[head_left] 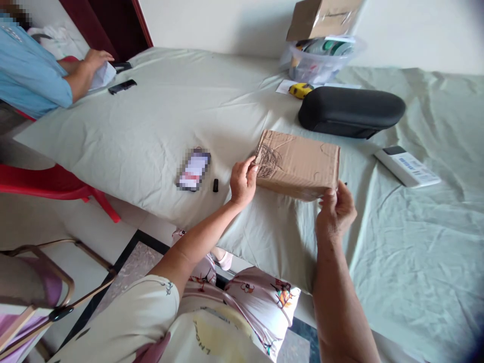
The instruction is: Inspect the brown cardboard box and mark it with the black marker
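Black hard case (350,112), smartphone (193,169), clear plastic tub (315,65), pale green sheet (416,252)

I can't read the phone (193,170); its screen is blurred out. The co-worker (26,65) is cut off by the left edge, the carton (323,17) by the top edge. The white device (406,166) has a label too small to read, and the left hand (242,181) and right hand (335,212) hide parts of the cardboard parcel (297,164).
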Demonstrator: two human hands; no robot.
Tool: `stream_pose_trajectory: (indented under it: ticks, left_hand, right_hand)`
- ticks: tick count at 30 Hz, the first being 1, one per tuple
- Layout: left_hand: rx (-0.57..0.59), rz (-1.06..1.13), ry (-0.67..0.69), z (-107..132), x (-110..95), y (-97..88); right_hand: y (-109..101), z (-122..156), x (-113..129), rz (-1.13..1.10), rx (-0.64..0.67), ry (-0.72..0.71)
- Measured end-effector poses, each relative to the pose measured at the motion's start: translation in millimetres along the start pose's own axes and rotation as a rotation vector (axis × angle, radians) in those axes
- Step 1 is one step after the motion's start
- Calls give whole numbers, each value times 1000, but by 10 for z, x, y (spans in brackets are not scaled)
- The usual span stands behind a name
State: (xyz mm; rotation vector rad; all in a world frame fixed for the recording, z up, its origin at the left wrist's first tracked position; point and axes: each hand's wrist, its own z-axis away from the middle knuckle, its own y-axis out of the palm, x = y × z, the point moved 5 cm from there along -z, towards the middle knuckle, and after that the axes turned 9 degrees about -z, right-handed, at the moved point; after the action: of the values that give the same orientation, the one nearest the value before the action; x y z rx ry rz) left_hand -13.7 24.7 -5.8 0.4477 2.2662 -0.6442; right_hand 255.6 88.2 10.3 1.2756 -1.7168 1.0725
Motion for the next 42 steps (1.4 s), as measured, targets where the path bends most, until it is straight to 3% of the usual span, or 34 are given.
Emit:
stream_pose_trajectory:
  ticks: [5,11,15,23,28,32,37,42]
  left_hand:
    - [45,-157,-41,32,153,108]
    - [188,-304,-138,23,220,135]
    - [235,-319,-177,17,285,144]
    - [63,-115,-109,-66,437,38]
    - [68,-52,14,-70,292,-20]
    - [142,-33,80,1,89,14]
    - [112,-55,77,161,-107,107]
    - [109,-104,16,230,-172,169]
  right_hand:
    - [71,-25,-127,99,61,106]
    - [128,11,-279,407,166,65]
    - [140,20,-338,407,166,60]
    - [149,17,-209,134,120,23]
    - [62,80,-53,-17,32,-115]
    - [48,150,-40,45,-2,-206]
    - [197,242,-132,194,-70,-247]
    - [325,270,-176,235,-116,-194]
